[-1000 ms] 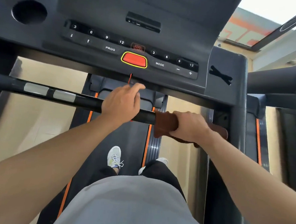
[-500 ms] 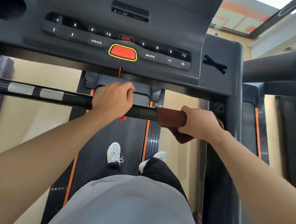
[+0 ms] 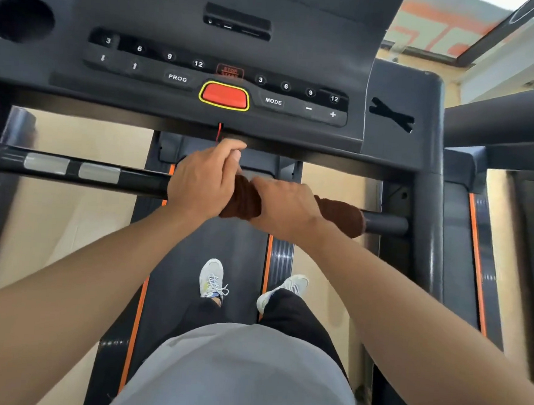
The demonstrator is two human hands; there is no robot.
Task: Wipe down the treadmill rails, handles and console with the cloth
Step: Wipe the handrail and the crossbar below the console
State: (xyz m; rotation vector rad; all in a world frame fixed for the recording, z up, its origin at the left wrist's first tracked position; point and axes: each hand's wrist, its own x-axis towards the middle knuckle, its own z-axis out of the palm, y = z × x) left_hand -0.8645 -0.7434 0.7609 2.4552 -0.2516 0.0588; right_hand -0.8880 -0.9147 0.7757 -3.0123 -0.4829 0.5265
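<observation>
Cloth (image 3: 337, 215) wraps crossbar (image 3: 134, 185) lengthwise — right hand (image 3: 282, 208) gripping.

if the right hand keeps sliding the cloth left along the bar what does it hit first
The left hand: it grips the handlebar right beside the brown cloth under the right hand, seemingly already touching.

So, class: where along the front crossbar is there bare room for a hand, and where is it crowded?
Free: the crossbar between the silver sensor pads and the left hand, and the short stub by the right upright. Crowded: mid-bar, where the right hand grips the brown cloth.
</observation>
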